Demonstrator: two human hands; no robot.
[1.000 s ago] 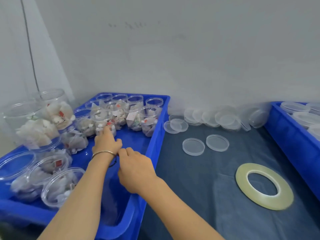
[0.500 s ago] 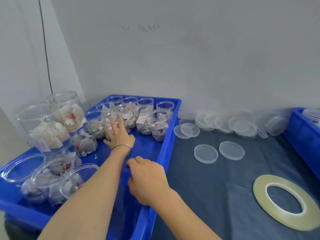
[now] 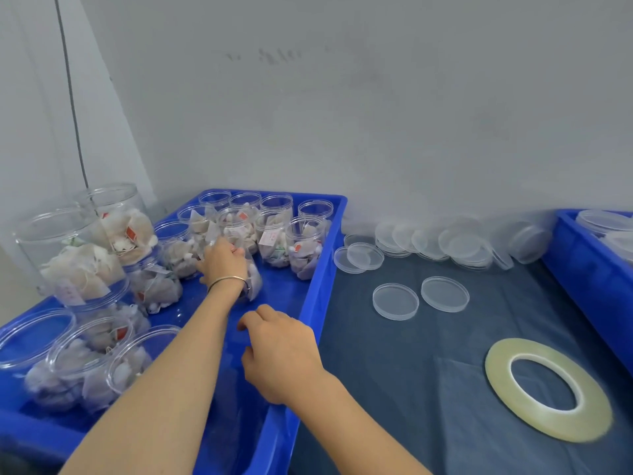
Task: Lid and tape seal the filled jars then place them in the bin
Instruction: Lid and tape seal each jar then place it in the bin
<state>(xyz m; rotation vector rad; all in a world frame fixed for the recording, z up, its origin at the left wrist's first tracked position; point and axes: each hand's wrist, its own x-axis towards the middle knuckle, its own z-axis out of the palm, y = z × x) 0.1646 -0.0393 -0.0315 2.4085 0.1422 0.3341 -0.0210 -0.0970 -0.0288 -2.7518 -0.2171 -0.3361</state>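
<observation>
A blue bin [image 3: 322, 255] on the left holds several clear jars filled with tea bags, none with a lid. My left hand [image 3: 224, 260], with a bangle at the wrist, grips one filled jar [image 3: 252, 279] in the middle of the bin. My right hand [image 3: 281, 351] hovers over the bin's right side, fingers loosely curled, holding nothing. Two clear lids [image 3: 395, 301] [image 3: 444, 293] lie flat on the dark cloth. A ring of clear tape [image 3: 548, 389] lies at the right front.
A row of stacked clear lids [image 3: 445, 243] leans along the wall at the back. A second blue bin [image 3: 589, 269] with lidded jars stands at the right edge. Larger filled jars [image 3: 82, 269] stand at the left of the first bin.
My left hand reached forward from open fingers and closed round a filled jar. My right hand stayed near the bin's right side. The camera view shifted left.
</observation>
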